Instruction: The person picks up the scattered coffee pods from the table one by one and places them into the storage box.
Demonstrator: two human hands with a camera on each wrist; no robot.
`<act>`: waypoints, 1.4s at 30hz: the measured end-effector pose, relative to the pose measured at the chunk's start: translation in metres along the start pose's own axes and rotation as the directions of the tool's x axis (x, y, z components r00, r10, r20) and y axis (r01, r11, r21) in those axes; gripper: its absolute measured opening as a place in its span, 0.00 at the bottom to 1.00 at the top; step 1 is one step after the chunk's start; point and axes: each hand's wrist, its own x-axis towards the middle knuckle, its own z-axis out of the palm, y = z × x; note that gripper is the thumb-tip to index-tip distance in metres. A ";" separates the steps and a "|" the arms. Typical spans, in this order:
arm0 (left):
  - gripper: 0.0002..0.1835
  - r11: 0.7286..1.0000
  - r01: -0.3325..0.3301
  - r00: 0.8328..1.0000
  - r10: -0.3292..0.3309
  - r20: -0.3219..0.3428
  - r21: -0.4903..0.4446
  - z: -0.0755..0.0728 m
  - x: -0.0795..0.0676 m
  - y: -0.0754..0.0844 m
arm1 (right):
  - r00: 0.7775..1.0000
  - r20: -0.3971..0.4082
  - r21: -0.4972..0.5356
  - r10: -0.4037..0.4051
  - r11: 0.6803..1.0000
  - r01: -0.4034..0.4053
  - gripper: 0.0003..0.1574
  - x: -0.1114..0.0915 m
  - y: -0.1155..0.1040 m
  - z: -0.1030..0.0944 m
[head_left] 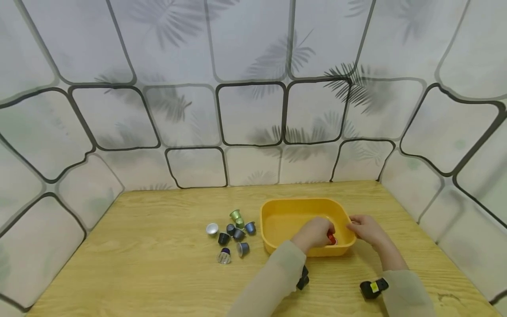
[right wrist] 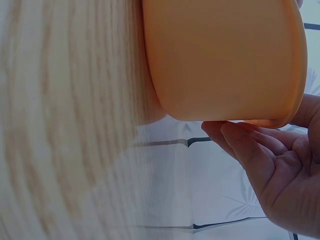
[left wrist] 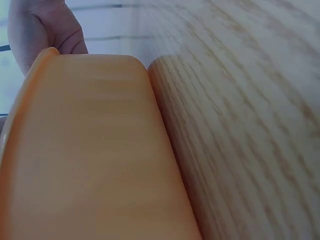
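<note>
A yellow plastic basin [head_left: 277, 220] stands on the table at right of centre. My left hand [head_left: 314, 234] reaches over its near rim, fingers curled down inside at a red coffee capsule [head_left: 332, 239] near the right end. Most of those fingertips are hidden from the head view. At the basin's right end my right hand [head_left: 368, 231] pinches the rim. In the right wrist view that right hand [right wrist: 275, 170] has its thumb over the rim and its fingers against the outer wall. The left wrist view mostly shows the basin's outer side [left wrist: 100, 150].
Left of the basin lies a loose group of coffee capsules: green ones [head_left: 235, 215], a blue one [head_left: 250, 227], dark ones [head_left: 223, 238], a silvery one [head_left: 212, 229] and others. A patterned cloth [head_left: 253, 114] hangs behind the wooden table [head_left: 158, 255] and along both sides.
</note>
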 end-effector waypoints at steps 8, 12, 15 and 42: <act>0.08 1.000 0.003 1.000 -0.003 0.030 -0.001 0.004 0.002 -0.003 | 1.000 -0.002 0.006 -0.014 1.000 0.014 0.24 0.001 0.001 0.002; 0.09 1.000 -0.005 0.999 0.004 0.033 0.010 0.003 0.003 -0.002 | 1.000 -0.001 0.003 -0.004 1.000 0.004 0.24 0.001 0.000 0.001; 0.09 1.000 -0.008 1.000 0.007 0.026 0.024 0.003 0.002 -0.002 | 1.000 0.002 -0.006 0.003 1.000 -0.003 0.25 0.001 -0.001 0.000; 0.09 1.000 0.010 0.999 -0.010 0.053 0.001 0.003 0.002 -0.002 | 1.000 0.005 0.000 0.008 1.000 -0.008 0.26 0.001 0.001 0.000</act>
